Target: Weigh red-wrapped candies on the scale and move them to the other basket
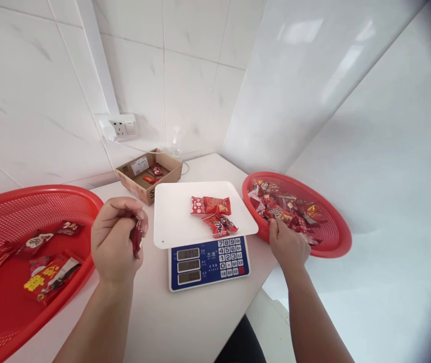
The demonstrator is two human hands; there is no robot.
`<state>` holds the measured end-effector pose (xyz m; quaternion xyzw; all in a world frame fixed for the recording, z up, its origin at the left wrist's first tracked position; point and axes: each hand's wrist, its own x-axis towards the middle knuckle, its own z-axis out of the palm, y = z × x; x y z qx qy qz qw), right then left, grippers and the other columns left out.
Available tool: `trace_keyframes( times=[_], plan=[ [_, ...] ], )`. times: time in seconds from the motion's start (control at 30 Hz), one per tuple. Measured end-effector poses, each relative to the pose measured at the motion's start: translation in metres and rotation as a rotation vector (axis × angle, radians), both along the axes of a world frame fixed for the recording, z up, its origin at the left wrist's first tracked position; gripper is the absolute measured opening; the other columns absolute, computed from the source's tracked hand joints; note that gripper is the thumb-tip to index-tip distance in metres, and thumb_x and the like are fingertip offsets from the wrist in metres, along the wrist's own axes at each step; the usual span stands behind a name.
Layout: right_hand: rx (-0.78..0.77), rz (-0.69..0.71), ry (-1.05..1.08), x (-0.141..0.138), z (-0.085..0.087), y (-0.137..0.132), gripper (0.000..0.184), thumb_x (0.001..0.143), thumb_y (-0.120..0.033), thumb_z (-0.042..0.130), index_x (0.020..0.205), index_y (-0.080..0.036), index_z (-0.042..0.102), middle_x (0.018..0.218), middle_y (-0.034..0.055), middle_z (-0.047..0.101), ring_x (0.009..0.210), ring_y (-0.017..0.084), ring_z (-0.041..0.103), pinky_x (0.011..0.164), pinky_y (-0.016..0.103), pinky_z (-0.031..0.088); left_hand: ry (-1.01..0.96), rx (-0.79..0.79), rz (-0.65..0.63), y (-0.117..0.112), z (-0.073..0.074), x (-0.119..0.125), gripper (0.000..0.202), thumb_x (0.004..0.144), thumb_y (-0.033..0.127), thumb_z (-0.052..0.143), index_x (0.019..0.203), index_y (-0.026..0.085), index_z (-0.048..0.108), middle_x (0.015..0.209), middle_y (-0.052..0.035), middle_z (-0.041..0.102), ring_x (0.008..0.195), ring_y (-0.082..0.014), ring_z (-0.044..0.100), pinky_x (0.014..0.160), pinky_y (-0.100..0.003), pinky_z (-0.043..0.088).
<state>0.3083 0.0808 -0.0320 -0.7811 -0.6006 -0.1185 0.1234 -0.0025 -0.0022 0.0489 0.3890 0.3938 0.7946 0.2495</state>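
My left hand (117,239) is closed around a dark red snack packet (136,239), held up between the left basket and the scale. Over the near rim of the right red basket (340,247), my right hand (289,244) is curled closed beside the packets (281,213) inside. Its fingertips are hidden, so I cannot tell what they grip. Between my hands stands a digital scale (209,264) with a white pan (177,214). Several small red snack packets (216,205) lie grouped on the pan.
A larger red basket (96,201) with several packets (52,275) stands at the left. Behind the scale is an open cardboard box (132,185) with a few packets (157,169). A clear bottle (176,143) and a wall socket (119,128) are at the back.
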Motion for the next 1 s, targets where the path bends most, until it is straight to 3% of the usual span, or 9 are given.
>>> trace_keyframes(
  times=[0.3, 0.43, 0.6, 0.73, 0.87, 0.93, 1.0],
  plan=[
    [-0.054, -0.018, 0.016, -0.002, 0.006, -0.001, 0.04, 0.097, -0.038, 0.033, 0.106, -0.02, 0.068, 0.084, 0.0107, 0.071, 0.069, 0.019, 0.059, 0.053, 0.026, 0.021, 0.012, -0.026, -0.029, -0.003, 0.001, 0.002, 0.021, 0.07, 0.009, 0.052, 0.073, 0.023, 0.066, 0.055, 0.0011, 0.05, 0.041, -0.0087, 0.041, 0.035, -0.022, 0.024],
    [-0.055, -0.021, 0.013, -0.002, 0.005, 0.0, 0.041, 0.097, -0.038, 0.032, 0.109, -0.02, 0.067, 0.086, 0.01, 0.071, 0.07, 0.019, 0.06, 0.053, 0.027, 0.02, 0.067, -0.082, -0.056, -0.007, 0.001, 0.003, 0.015, 0.085, 0.026, 0.053, 0.08, 0.024, 0.067, 0.054, 0.0021, 0.048, 0.041, -0.0086, 0.039, 0.036, -0.022, 0.024],
    [-0.053, -0.031, -0.006, -0.003, 0.005, 0.0, 0.041, 0.097, -0.038, 0.032, 0.11, -0.021, 0.067, 0.082, 0.0097, 0.071, 0.07, 0.019, 0.061, 0.054, 0.027, 0.022, 0.205, -0.174, -0.063, -0.006, -0.003, 0.005, 0.03, 0.089, 0.045, 0.047, 0.087, 0.022, 0.067, 0.057, 0.0015, 0.047, 0.046, -0.01, 0.038, 0.037, -0.023, 0.025],
    [-0.046, -0.024, -0.012, -0.004, 0.007, 0.0, 0.04, 0.097, -0.038, 0.033, 0.109, -0.021, 0.068, 0.077, 0.01, 0.07, 0.071, 0.02, 0.062, 0.054, 0.028, 0.024, 0.28, -0.266, -0.023, 0.004, -0.012, 0.002, 0.026, 0.086, 0.031, 0.042, 0.092, 0.023, 0.066, 0.073, -0.0004, 0.048, 0.062, -0.0136, 0.044, 0.051, -0.025, 0.037],
    [-0.032, -0.021, -0.013, -0.004, 0.007, 0.0, 0.04, 0.097, -0.038, 0.033, 0.106, -0.021, 0.069, 0.077, 0.0098, 0.07, 0.071, 0.02, 0.061, 0.054, 0.028, 0.024, 0.46, -0.303, -0.064, 0.011, -0.02, 0.002, 0.041, 0.072, 0.014, 0.04, 0.104, 0.026, 0.063, 0.1, -0.0026, 0.05, 0.094, -0.0185, 0.049, 0.08, -0.03, 0.045],
    [-0.021, -0.011, -0.015, -0.004, 0.006, -0.001, 0.039, 0.097, -0.037, 0.034, 0.105, -0.021, 0.069, 0.077, 0.0097, 0.07, 0.069, 0.019, 0.06, 0.053, 0.027, 0.023, 0.589, -0.353, -0.108, 0.013, -0.022, 0.005, 0.045, 0.069, 0.01, 0.04, 0.107, 0.026, 0.061, 0.103, -0.0031, 0.049, 0.094, -0.018, 0.051, 0.084, -0.031, 0.045],
    [-0.012, -0.009, -0.018, -0.003, 0.005, 0.0, 0.039, 0.097, -0.038, 0.035, 0.105, -0.021, 0.069, 0.076, 0.0095, 0.069, 0.067, 0.018, 0.059, 0.053, 0.027, 0.021, 0.717, -0.433, -0.145, 0.015, -0.025, 0.01, 0.042, 0.073, 0.01, 0.041, 0.108, 0.025, 0.06, 0.104, -0.0035, 0.05, 0.087, -0.0161, 0.054, 0.078, -0.03, 0.048]
  ],
)
